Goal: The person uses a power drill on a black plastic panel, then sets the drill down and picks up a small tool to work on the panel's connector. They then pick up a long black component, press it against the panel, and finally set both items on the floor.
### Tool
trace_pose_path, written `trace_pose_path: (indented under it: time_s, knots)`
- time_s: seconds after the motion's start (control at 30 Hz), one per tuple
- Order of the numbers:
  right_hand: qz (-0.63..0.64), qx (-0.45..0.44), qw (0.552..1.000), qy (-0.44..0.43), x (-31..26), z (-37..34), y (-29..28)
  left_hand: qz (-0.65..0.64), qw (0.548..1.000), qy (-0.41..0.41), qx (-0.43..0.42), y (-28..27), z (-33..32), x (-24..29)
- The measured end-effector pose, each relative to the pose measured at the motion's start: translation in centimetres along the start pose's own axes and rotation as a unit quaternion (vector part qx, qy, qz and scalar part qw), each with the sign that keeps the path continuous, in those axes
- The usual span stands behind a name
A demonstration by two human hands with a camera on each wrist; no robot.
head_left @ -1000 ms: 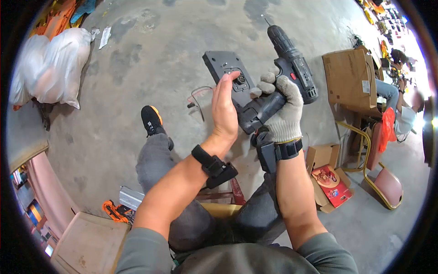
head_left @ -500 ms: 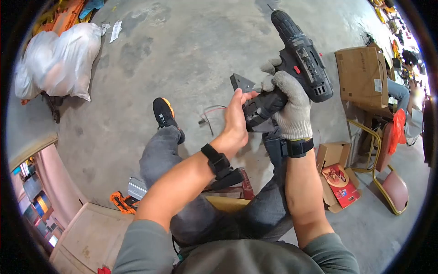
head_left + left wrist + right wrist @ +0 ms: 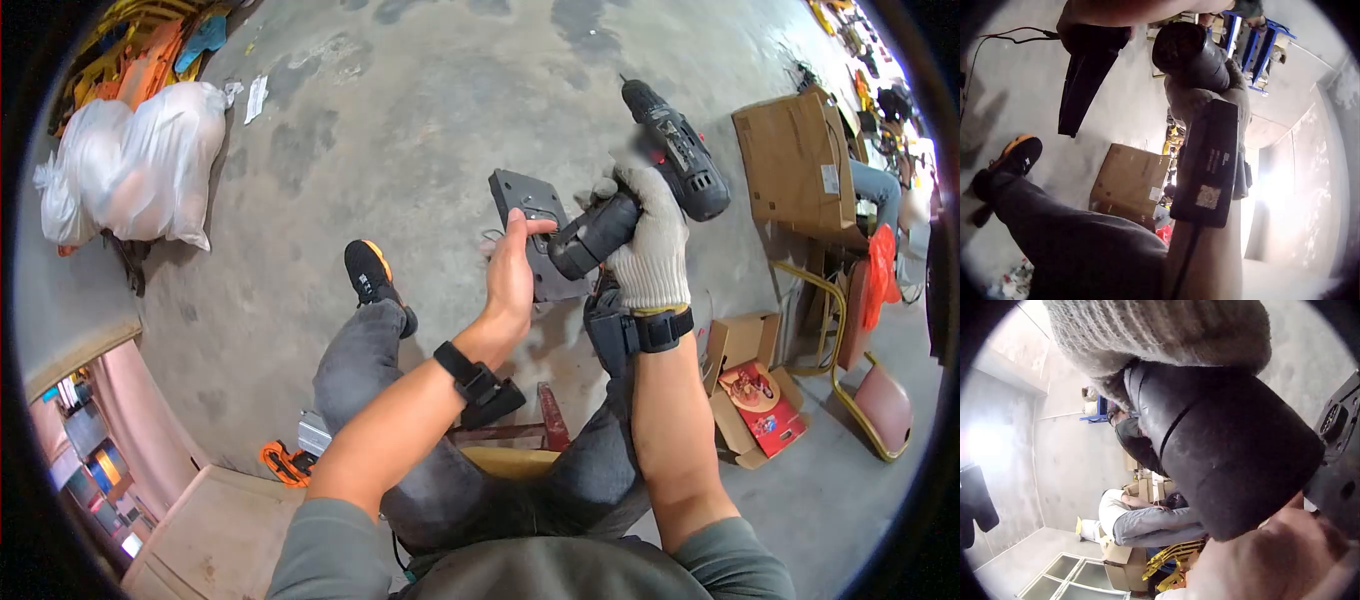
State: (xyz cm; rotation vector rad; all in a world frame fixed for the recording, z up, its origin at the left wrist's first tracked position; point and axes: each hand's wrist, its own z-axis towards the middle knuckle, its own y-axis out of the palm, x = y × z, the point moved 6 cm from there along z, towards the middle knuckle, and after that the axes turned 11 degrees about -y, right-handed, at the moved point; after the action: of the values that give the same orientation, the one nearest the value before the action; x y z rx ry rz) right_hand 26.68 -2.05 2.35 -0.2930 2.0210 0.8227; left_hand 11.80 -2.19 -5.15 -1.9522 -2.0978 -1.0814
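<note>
My gloved right hand (image 3: 652, 245) grips the handle of a black cordless drill (image 3: 688, 165). Its chuck points up and away. The handle's thick lower end (image 3: 1229, 444) faces my bare left hand (image 3: 510, 280). That left hand holds a flat dark plate (image 3: 525, 192) by its side, a finger crossing its face near a raised connector (image 3: 1330, 420). From above, the drill's handle overlaps the plate; in the left wrist view a gap shows between the plate (image 3: 1088, 81) and the handle end (image 3: 1179, 53). Red and black wires (image 3: 1016, 34) run to the plate.
Stuffed white bags (image 3: 150, 165) lie at the left. A cardboard box (image 3: 790, 165) stands at the right, with a metal-framed chair (image 3: 875, 405) and an opened carton (image 3: 750, 335) holding a red package nearer. A silver case and orange tool (image 3: 288, 464) lie by my left leg. Other people are in the background.
The plate tilted nearly edge-on half a second ago, and its face shows again now. The drill has turned in my right hand, its handle end swinging toward me, clear of its earlier place along the plate.
</note>
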Motion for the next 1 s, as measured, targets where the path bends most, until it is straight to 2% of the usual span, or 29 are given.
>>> trace_pose_path:
  time_s: [0.03, 0.1, 0.17, 0.2, 0.27, 0.3, 0.37, 0.5, 0.63, 0.73, 0.8, 0.87, 1.0]
  knots:
    - [0.003, 0.005, 1.0, -0.005, -0.2, 0.2, -0.3, 0.039, 0.999, 0.035, -0.011, 0.1, 0.1, 0.1]
    - [0.008, 0.057, 0.998, 0.018, 0.3, 0.5, -1.3, 0.061, 0.997, 0.036, -0.033, 0.2, 0.3, -0.4]
    - [0.04, 0.086, 0.995, 0.028, 0.7, 0.4, -1.5, 0.131, 0.983, 0.119, 0.04, -0.2, 0.2, 0.2]
    - [0.052, 0.069, 0.996, 0.03, 0.8, 0.2, -1.3, 0.135, 0.983, 0.117, 0.04, 0.0, 0.2, 0.3]
    - [0.053, 0.04, 0.998, 0.02, 1.7, 0.7, -1.4, 0.169, 0.964, 0.19, 0.076, 0.4, 0.1, 1.8]
    - [0.055, 0.04, 0.997, 0.021, 1.7, 0.5, -1.1, 0.171, 0.964, 0.19, 0.077, 0.5, 0.5, 1.9]
    - [-0.038, 0.046, 0.998, -0.003, 1.3, 0.1, -0.6, 0.114, 0.969, 0.203, 0.08, 0.4, 1.1, 2.1]
    - [-0.094, -0.017, 0.995, -0.004, 1.2, 0.6, -0.5, 0.123, 0.968, 0.21, 0.067, 1.5, 0.1, 3.2]
    - [-0.094, -0.009, 0.995, -0.02, 1.1, 0.4, 0.0, 0.136, 0.959, 0.242, 0.057, 2.5, -0.5, 3.8]
    - [0.036, -0.012, 0.999, 0.022, 1.8, 0.2, 0.7, 0.11, 0.961, 0.238, 0.081, 2.4, -0.1, 3.7]
    - [0.018, -0.017, 0.999, 0.039, 2.2, 0.2, 0.2, 0.096, 0.964, 0.231, 0.094, 2.1, -0.1, 3.7]
    - [0.0, -0.023, 0.998, 0.052, 2.5, 0.2, 0.2, 0.152, 0.948, 0.257, 0.111, 2.2, -0.4, 4.1]
    - [-0.033, -0.005, 0.999, -0.01, 1.6, -0.3, 0.8, 0.168, 0.939, 0.268, 0.139, 2.4, -0.4, 4.3]
